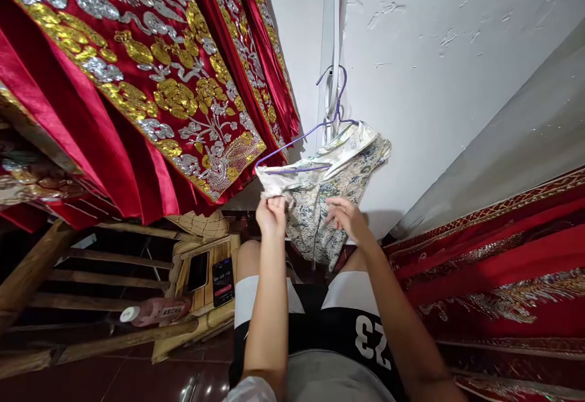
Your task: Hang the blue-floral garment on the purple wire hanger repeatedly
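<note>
Fingers of left hand [272, 214] clenched, pinching a bunched corner of the pale floral garment [320, 204] at its left end. Right hand [347, 218] fingers loosely curled, tips resting on the fabric's front, no firm grip visible. Both forearms reach up from the bottom edge.

Nearest, under the arms: black-and-white shorts [370, 338] with "23", bare knees either side of the garment's lower hem. Dark red floor tiles [137, 384] bottom left.

Left of the knees: wooden stool [208, 320] holding a dark phone [197, 271] and, just beside it, a second phone [223, 280] with a lit timer screen. Pink bottle [155, 310] with white cap lies on its side by the stool. Woven straw item [201, 224] just behind. Wooden frame rungs [91, 280] further left.

Garment hangs in front of the knees on a purple wire hanger [292, 140], tilted, left shoulder lower. Hook is up by a white wall pipe [329, 24]; cannot tell what it catches on.

Red embroidered drapes [137, 85] with gold and silver flowers crowd the upper left, bottom edge close to the left hand and hanger end. More red embroidered cloth [493, 256] fills the right, near the right forearm. White wall [434, 55] behind everything.
</note>
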`<move>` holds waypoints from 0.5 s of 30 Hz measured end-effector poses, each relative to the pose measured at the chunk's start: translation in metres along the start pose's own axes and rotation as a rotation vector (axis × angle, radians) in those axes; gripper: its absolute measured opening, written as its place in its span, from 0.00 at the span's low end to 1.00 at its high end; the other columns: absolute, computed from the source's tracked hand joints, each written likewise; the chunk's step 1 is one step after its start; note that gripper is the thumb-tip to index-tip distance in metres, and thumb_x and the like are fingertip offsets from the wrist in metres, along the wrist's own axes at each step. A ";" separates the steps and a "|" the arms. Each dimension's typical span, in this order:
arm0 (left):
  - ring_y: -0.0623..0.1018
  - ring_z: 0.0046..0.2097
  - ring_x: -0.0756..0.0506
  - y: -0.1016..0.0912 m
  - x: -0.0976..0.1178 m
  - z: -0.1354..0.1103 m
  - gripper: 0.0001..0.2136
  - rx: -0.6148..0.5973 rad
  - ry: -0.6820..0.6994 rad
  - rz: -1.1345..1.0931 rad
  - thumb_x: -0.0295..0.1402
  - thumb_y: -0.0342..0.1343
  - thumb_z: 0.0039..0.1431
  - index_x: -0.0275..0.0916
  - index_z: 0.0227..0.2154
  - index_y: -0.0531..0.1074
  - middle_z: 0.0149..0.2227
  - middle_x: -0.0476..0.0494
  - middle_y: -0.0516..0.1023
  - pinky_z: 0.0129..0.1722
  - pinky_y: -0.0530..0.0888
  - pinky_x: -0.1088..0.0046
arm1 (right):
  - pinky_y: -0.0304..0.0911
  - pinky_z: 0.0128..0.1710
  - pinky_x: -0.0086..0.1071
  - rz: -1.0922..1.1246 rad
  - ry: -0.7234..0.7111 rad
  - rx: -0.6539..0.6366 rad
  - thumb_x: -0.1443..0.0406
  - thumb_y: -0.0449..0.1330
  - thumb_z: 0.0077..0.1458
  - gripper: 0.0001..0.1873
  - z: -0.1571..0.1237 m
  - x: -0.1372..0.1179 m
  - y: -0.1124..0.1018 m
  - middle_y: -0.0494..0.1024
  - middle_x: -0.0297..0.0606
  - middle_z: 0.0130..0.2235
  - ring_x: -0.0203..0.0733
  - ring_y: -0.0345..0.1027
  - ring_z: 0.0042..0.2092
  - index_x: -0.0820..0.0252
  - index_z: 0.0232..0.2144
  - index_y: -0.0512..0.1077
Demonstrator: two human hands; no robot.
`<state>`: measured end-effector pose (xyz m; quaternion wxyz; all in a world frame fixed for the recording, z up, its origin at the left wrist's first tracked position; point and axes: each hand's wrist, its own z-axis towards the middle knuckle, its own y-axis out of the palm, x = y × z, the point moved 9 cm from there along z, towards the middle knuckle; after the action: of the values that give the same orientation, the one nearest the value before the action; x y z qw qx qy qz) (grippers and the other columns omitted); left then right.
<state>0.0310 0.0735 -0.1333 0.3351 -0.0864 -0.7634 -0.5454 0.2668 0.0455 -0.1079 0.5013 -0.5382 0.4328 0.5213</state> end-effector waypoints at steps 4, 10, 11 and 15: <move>0.75 0.36 0.49 -0.003 -0.011 -0.052 0.10 -0.178 0.347 0.543 0.36 0.52 0.69 0.40 0.31 0.69 0.31 0.49 0.73 0.39 0.73 0.77 | 0.58 0.24 0.33 0.162 0.025 0.053 0.50 0.60 0.56 0.22 -0.034 0.025 0.023 0.76 0.35 0.28 0.38 0.63 0.24 0.58 0.44 0.75; 0.79 0.52 0.41 0.038 -0.043 -0.112 0.14 -0.664 0.147 0.660 0.46 0.54 0.69 0.41 0.32 0.67 0.42 0.41 0.82 0.54 0.70 0.67 | 0.68 0.39 0.39 0.075 -0.147 0.425 0.46 0.59 0.57 0.25 -0.070 0.019 -0.006 0.78 0.43 0.44 0.47 0.71 0.40 0.56 0.47 0.75; 0.79 0.53 0.40 0.045 -0.045 -0.121 0.15 -0.697 0.119 0.642 0.46 0.54 0.69 0.41 0.33 0.67 0.42 0.40 0.82 0.55 0.70 0.65 | 0.69 0.44 0.41 0.031 -0.172 0.421 0.45 0.58 0.59 0.24 -0.073 0.013 -0.010 0.78 0.44 0.45 0.49 0.72 0.43 0.56 0.45 0.76; 0.81 0.47 0.41 0.062 -0.050 -0.148 0.15 -0.737 0.107 0.616 0.47 0.54 0.69 0.40 0.35 0.71 0.44 0.37 0.83 0.50 0.73 0.65 | 0.69 0.45 0.42 0.023 -0.068 0.143 0.39 0.46 0.65 0.34 -0.076 0.002 0.001 0.78 0.43 0.34 0.50 0.72 0.41 0.58 0.35 0.78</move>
<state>0.1613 -0.0223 -0.0890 0.4671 -0.3931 -0.4399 -0.6586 0.2757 -0.0299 -0.1134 0.5468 -0.4778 0.4578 0.5130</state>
